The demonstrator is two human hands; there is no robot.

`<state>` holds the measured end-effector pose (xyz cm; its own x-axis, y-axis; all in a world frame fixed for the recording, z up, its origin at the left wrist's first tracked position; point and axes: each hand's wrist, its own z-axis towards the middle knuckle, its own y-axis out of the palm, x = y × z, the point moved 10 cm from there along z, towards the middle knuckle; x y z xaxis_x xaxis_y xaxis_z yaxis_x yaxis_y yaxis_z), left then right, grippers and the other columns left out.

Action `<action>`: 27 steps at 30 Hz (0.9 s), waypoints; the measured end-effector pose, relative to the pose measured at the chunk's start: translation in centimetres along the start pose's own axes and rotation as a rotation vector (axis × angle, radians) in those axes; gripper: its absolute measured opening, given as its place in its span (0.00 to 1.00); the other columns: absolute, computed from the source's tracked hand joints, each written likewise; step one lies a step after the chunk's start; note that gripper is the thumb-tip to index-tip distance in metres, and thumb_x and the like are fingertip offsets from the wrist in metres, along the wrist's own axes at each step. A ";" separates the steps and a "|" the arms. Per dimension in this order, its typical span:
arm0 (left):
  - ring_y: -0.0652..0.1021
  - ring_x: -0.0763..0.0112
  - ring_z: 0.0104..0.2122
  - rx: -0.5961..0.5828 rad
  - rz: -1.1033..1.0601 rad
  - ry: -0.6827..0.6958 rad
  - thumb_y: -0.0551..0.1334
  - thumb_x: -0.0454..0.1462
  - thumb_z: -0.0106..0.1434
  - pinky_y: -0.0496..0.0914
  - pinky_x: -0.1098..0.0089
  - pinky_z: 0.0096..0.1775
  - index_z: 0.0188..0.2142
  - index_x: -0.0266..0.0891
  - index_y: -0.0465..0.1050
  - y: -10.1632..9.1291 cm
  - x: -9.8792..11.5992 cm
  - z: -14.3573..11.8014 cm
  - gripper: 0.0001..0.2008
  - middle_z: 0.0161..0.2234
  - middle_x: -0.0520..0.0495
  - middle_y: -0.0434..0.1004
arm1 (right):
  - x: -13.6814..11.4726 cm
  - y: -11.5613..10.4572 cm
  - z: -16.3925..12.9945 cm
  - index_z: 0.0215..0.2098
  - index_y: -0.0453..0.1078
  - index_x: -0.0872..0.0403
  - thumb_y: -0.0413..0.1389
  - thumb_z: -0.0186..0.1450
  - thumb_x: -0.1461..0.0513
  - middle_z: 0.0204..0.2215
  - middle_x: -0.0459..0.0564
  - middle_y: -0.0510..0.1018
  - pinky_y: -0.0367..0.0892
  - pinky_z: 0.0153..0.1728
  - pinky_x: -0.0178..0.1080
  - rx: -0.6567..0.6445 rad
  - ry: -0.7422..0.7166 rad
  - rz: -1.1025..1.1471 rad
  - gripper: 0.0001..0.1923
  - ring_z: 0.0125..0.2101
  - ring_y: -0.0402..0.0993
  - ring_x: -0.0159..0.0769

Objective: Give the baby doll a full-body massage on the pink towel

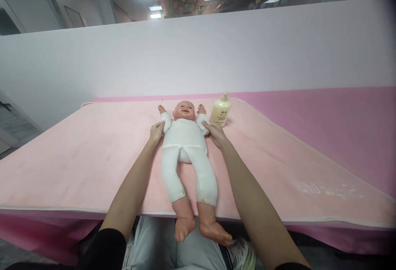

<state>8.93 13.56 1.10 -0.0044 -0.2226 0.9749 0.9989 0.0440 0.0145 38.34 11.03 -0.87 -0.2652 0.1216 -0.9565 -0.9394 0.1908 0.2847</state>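
Observation:
A baby doll (187, 134) with a white cloth body lies on its back on a pale pink towel (102, 154). Its head is at the far end, and its bare feet hang past the near edge. My left hand (156, 131) is closed on the doll's arm at the left of the picture. On the other side, my right hand (215, 133) grips the doll's other arm, thumb on top. Both doll arms point up beside the head. Just beyond my right hand stands a pale yellow pump bottle (220, 110), upright.
A white partition wall (198, 59) runs behind the table. Darker pink cloth (334, 125) shows at the right beyond the towel and hangs at the front edge. My legs (157, 241) are under the near edge.

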 end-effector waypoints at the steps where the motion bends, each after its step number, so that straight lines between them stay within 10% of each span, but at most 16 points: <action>1: 0.62 0.76 0.21 0.039 0.095 0.027 0.59 0.49 0.57 0.55 0.73 0.25 0.21 0.37 0.67 -0.2 0.1 0.2 0.18 0.18 0.53 0.62 | 0.0 -0.3 0.1 0.26 0.72 0.57 0.66 0.46 0.55 0.26 0.48 0.75 0.66 0.29 0.33 0.063 -0.005 -0.090 0.16 0.28 0.70 0.31; 7: 0.59 0.76 0.21 0.168 0.311 0.138 0.59 0.48 0.59 0.50 0.71 0.25 0.16 0.38 0.62 -0.7 1.2 0.4 0.21 0.15 0.54 0.57 | -0.7 -0.8 0.1 0.20 0.68 0.58 0.61 0.50 0.52 0.17 0.43 0.66 0.55 0.21 0.30 0.225 -0.065 -0.392 0.17 0.22 0.61 0.26; 17: 0.76 0.70 0.34 -0.181 -0.276 0.004 0.72 0.38 0.44 0.68 0.69 0.38 0.48 0.35 0.71 0.7 0.5 -0.7 0.30 0.39 0.44 0.77 | -0.3 0.9 -0.4 0.34 0.75 0.56 0.67 0.40 0.62 0.35 0.48 0.78 0.68 0.37 0.35 -0.161 -0.030 0.049 0.21 0.35 0.73 0.33; 23: 0.77 0.66 0.38 -0.101 -0.281 -0.096 0.70 0.30 0.38 0.69 0.67 0.41 0.40 0.35 0.74 -0.4 -0.7 -0.3 0.25 0.38 0.42 0.78 | 0.1 0.1 -0.4 0.18 0.66 0.56 0.59 0.40 0.68 0.34 0.46 0.77 0.70 0.41 0.37 -0.115 0.020 0.133 0.07 0.35 0.73 0.33; 27: 0.76 0.68 0.34 -0.098 -0.323 -0.095 0.68 0.35 0.41 0.69 0.68 0.38 0.36 0.35 0.75 0.0 0.0 -0.8 0.19 0.35 0.43 0.78 | -0.6 0.5 -0.7 0.25 0.70 0.54 0.58 0.43 0.68 0.37 0.47 0.77 0.70 0.45 0.39 -0.163 -0.007 0.131 0.09 0.40 0.73 0.36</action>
<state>9.01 12.80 0.92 -0.3204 -0.1177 0.9399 0.9450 -0.1089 0.3085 37.86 10.38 -0.21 -0.3860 0.1421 -0.9115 -0.9200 0.0132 0.3916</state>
